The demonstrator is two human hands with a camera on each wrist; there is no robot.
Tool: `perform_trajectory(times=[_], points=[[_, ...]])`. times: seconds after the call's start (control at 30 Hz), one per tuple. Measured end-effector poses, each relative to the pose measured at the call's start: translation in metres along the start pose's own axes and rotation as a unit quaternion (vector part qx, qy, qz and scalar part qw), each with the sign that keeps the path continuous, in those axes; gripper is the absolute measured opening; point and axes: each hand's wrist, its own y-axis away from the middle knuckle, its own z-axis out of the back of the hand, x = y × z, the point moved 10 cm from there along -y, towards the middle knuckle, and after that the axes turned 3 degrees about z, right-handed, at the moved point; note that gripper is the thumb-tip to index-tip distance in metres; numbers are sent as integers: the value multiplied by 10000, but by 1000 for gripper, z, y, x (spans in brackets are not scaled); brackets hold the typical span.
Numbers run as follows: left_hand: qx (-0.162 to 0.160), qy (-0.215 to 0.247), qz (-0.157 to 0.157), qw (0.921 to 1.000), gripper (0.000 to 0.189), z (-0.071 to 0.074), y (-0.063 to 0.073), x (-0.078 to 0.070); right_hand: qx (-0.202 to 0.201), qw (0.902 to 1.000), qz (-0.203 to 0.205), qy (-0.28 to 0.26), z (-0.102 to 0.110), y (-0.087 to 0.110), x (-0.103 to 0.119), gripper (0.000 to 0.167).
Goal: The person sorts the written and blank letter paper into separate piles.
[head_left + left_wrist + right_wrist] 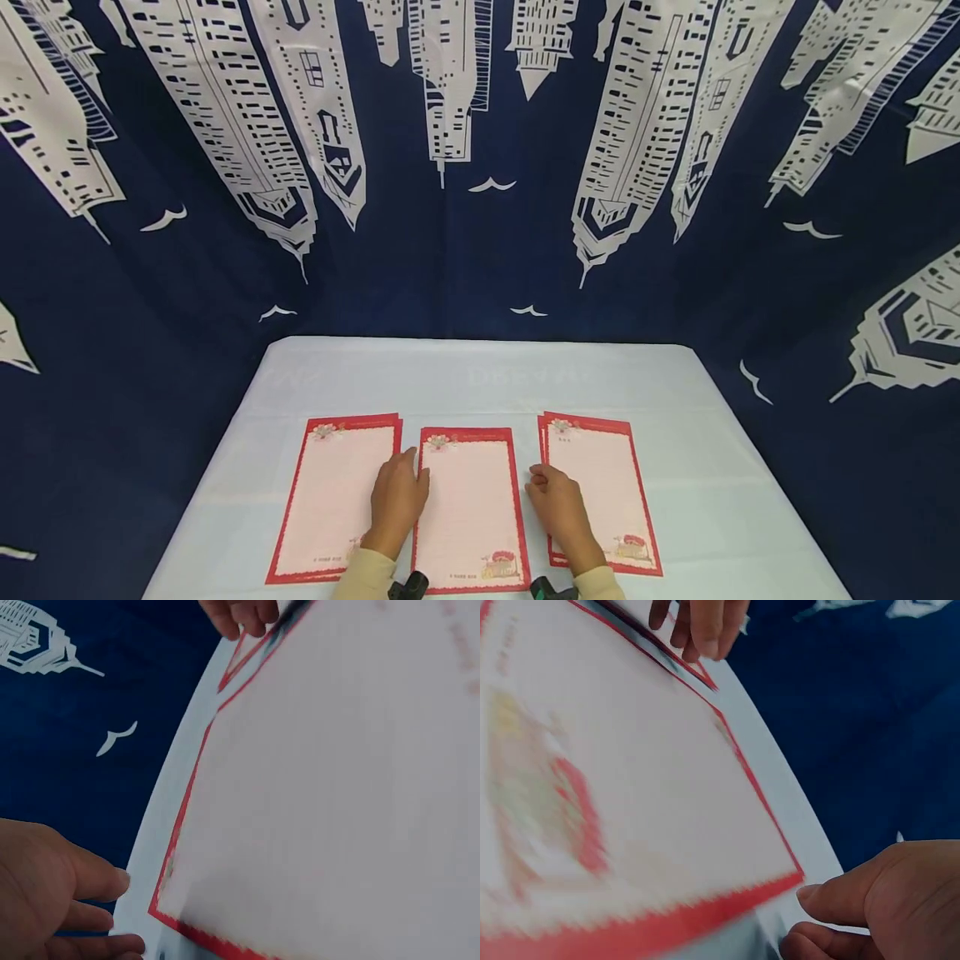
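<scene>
Three red-bordered letter sheets lie side by side: a left sheet (337,492), a middle sheet (467,492) and a right sheet (596,483). Extra red edges show under the left and right ones. My left hand (399,502) hovers between the left and middle sheets, fingers extended, right at the middle sheet's left edge. Over the left border of the right sheet is my right hand (561,510), its fingers loosely bent and holding nothing. In the right wrist view, thumb and fingers of the right hand (885,907) stand just beside the middle sheet's corner.
A white table (720,500) carries the sheets. Behind and around it hangs a dark blue cloth (442,258) with white buildings and birds. Black wrist devices (408,586) show at the bottom, by the cream sleeves (366,575).
</scene>
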Motion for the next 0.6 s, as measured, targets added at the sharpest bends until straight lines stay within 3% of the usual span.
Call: perform_trajectory(times=[0.1,0.27,0.6], points=[[159,-117,87,9998,43,-2,11,5,160,9999,-12,14,-13,4,6,25],[376,68,66,9992,44,-8,24,5,212,9997,72,14,-23,9,12,25],[77,157,-194,9997,33,-6,32,-4,-52,9985,325,429,-23,15,20,27]])
